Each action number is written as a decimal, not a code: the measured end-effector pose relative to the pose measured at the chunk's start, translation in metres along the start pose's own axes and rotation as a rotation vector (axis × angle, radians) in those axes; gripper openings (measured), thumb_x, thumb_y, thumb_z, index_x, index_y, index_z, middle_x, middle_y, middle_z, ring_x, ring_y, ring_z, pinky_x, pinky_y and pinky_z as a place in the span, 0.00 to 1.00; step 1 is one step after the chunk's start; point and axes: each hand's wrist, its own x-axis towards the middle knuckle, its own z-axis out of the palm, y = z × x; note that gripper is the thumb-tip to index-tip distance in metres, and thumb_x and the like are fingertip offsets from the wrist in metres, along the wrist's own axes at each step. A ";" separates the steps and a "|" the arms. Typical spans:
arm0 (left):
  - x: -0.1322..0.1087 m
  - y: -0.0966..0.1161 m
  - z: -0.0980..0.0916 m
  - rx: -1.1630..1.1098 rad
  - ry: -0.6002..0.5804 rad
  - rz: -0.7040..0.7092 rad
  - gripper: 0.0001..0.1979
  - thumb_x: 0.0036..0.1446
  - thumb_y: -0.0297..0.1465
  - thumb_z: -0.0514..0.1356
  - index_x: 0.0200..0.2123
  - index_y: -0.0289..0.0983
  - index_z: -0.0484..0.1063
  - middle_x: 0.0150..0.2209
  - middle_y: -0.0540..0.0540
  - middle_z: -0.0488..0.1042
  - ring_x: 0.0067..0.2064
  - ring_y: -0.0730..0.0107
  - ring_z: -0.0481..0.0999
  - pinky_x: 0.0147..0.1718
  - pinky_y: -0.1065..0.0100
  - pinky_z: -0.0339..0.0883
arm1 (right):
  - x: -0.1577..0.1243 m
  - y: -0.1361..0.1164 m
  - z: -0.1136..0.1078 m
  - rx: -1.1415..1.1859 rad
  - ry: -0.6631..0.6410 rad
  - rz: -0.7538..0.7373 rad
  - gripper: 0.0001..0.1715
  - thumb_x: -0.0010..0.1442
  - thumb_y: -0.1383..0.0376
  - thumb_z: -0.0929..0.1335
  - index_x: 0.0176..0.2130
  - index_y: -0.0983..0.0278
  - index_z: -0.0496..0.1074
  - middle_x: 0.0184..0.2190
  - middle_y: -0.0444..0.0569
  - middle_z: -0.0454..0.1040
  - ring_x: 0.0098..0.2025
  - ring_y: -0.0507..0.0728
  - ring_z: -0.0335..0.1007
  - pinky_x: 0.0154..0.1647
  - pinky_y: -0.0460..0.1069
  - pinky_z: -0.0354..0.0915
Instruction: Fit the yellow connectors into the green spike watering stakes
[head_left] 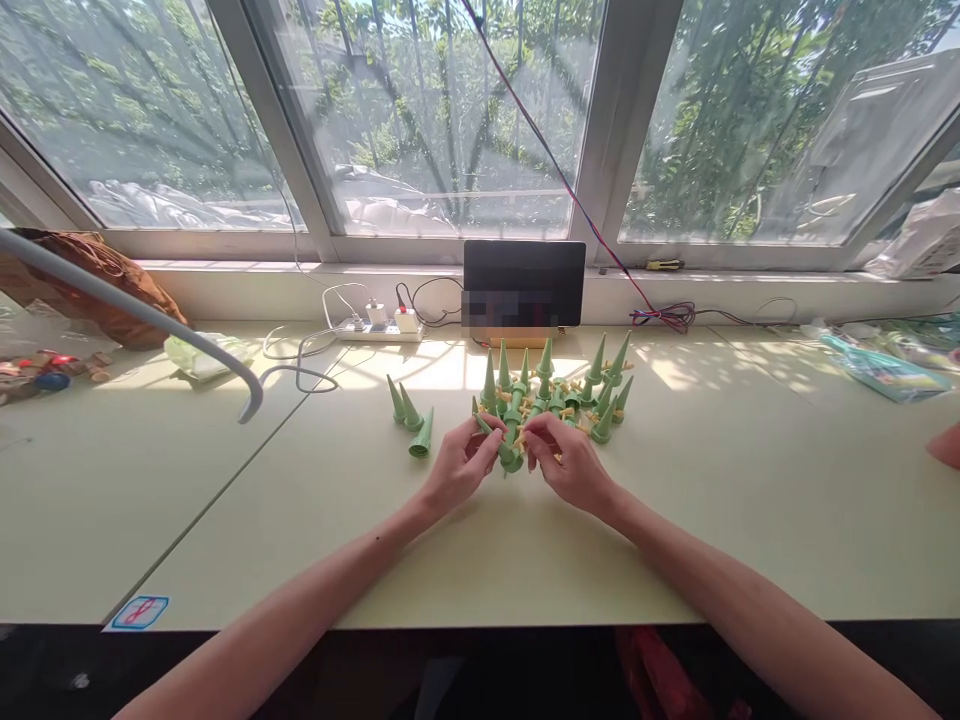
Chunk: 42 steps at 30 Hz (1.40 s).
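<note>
Over the pale green table my left hand (459, 463) is closed, thumb and fingers pinching a green plant watering spike (511, 458) whose round collar points towards me. My right hand (571, 463) is closed at its other side, fingertips on a small yellow valve piece (519, 437); the fingers partly cover it. Behind both hands stand and lie several more green cone spikes (546, 362) with yellow valves, crowded together. Left of my left hand is a small group of loose green cones: two upright, and one tilted cone (422, 437) with its hollow end facing me.
A dark-screened tablet (523, 280) leans at the back by the window. Left of it lies a power strip (382, 335) with plugs and cables. A grey curved rod (150, 305) reaches in from the left. Plastic packets (885, 368) lie at the far right.
</note>
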 end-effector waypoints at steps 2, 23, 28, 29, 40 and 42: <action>0.000 0.001 0.000 -0.014 0.008 -0.001 0.13 0.63 0.40 0.58 0.38 0.35 0.68 0.22 0.53 0.63 0.21 0.78 0.61 0.18 0.74 0.56 | 0.000 -0.001 0.000 0.008 0.001 0.013 0.07 0.70 0.63 0.61 0.39 0.62 0.64 0.23 0.42 0.70 0.24 0.52 0.68 0.28 0.46 0.63; -0.001 0.010 0.001 -0.079 0.033 0.034 0.12 0.62 0.38 0.59 0.36 0.34 0.68 0.33 0.49 0.70 0.19 0.81 0.64 0.16 0.73 0.61 | 0.000 0.002 0.002 0.188 -0.019 0.163 0.10 0.70 0.58 0.62 0.40 0.61 0.65 0.21 0.39 0.67 0.18 0.49 0.61 0.21 0.45 0.59; -0.001 0.011 0.000 -0.078 0.035 0.042 0.12 0.62 0.38 0.59 0.37 0.34 0.68 0.32 0.49 0.69 0.19 0.81 0.64 0.15 0.74 0.61 | -0.001 0.002 0.000 0.175 -0.025 0.169 0.09 0.70 0.59 0.62 0.39 0.61 0.65 0.20 0.39 0.66 0.18 0.49 0.60 0.21 0.45 0.58; -0.001 0.011 0.000 -0.078 0.037 0.044 0.12 0.62 0.39 0.59 0.37 0.34 0.68 0.32 0.49 0.69 0.19 0.81 0.64 0.15 0.74 0.61 | -0.001 0.002 0.000 0.172 -0.027 0.169 0.09 0.70 0.59 0.62 0.39 0.61 0.65 0.20 0.39 0.66 0.18 0.49 0.60 0.21 0.45 0.58; -0.005 0.006 0.002 -0.003 0.032 0.057 0.14 0.63 0.42 0.59 0.36 0.35 0.67 0.23 0.52 0.66 0.19 0.79 0.62 0.16 0.74 0.57 | -0.001 0.005 0.004 0.135 -0.027 0.150 0.12 0.70 0.56 0.62 0.38 0.61 0.64 0.21 0.39 0.65 0.21 0.51 0.66 0.24 0.46 0.62; -0.006 0.004 0.002 0.045 0.041 0.084 0.13 0.64 0.41 0.58 0.36 0.36 0.68 0.22 0.53 0.64 0.19 0.79 0.62 0.17 0.75 0.57 | -0.002 0.005 0.004 0.135 -0.025 0.154 0.12 0.70 0.56 0.62 0.38 0.61 0.64 0.22 0.39 0.65 0.21 0.51 0.67 0.24 0.46 0.62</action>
